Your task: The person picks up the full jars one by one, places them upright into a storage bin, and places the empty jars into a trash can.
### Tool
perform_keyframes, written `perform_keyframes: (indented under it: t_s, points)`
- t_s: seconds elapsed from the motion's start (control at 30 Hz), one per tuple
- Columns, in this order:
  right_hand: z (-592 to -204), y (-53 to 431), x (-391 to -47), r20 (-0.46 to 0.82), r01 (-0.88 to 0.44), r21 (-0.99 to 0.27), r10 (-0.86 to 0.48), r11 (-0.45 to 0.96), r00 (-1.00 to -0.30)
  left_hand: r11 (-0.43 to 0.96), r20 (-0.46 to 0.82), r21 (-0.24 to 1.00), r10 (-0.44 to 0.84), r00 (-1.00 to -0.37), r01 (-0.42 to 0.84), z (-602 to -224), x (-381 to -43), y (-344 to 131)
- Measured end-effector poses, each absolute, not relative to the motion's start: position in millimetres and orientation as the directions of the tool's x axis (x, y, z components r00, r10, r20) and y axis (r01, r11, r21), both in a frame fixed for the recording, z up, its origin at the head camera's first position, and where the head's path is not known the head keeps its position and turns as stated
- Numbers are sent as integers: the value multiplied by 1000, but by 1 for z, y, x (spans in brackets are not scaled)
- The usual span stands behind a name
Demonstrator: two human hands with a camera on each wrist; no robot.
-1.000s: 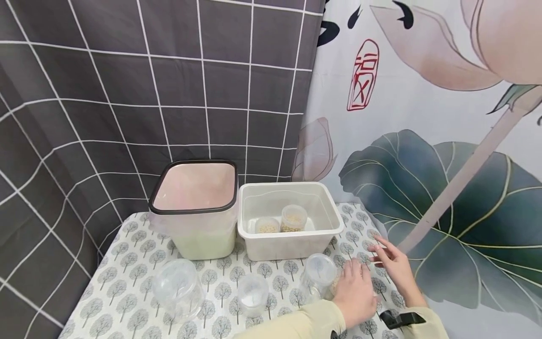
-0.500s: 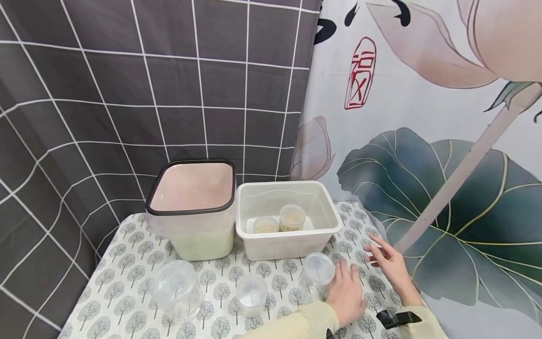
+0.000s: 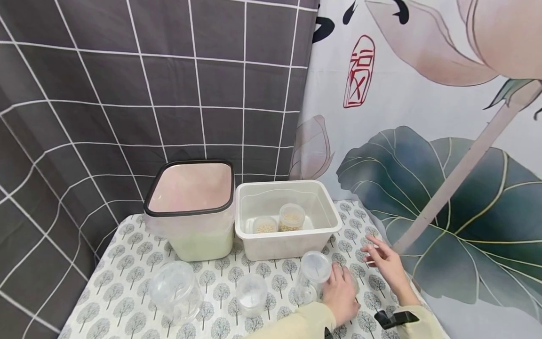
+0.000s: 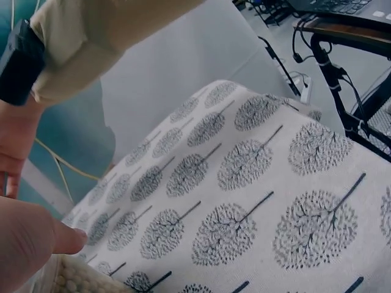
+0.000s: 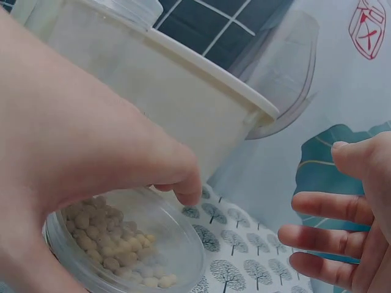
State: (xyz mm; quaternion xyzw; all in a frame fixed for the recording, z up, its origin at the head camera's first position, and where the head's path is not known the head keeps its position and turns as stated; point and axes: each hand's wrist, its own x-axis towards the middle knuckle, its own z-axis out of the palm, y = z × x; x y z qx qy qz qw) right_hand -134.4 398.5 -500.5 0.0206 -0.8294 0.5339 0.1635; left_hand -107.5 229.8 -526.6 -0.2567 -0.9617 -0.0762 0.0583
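Observation:
My left hand [image 3: 340, 295] grips a clear plastic jar [image 5: 174, 241] holding pale round beans [image 5: 116, 241]. In the right wrist view the jar leans, its round face turned toward the camera; in the head view the hand hides most of it. Immediately left of that hand stands another clear jar [image 3: 315, 267] with a whitish top. My right hand [image 3: 387, 266] is off to the right, apart from the jar, its fingers spread and relaxed with nothing in them. In the left wrist view the bean jar [image 4: 79, 279] shows under the left thumb.
A white tub [image 3: 292, 246] holds two bean-filled jars [image 3: 291, 218]. Beside it stands a pink and green bin [image 3: 202, 242] with a black rim. Toward the front are a small clear jar [image 3: 251, 294] and a larger clear jar [image 3: 177, 292]. A tree-print cloth [image 3: 137, 282] covers the table.
My left hand has shifted a little left, closer against the neighbouring clear jar. The right hand has drifted slightly left, still relaxed. The view has moved slightly.

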Motion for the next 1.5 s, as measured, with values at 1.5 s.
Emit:
perform_keyframes:
  t_s: [1.5]
  points:
    - [-476, 389, -133, 232, -117, -865, 181, 487, -956, 725, 292, 195, 600, -745, 660, -495, -107, 226]
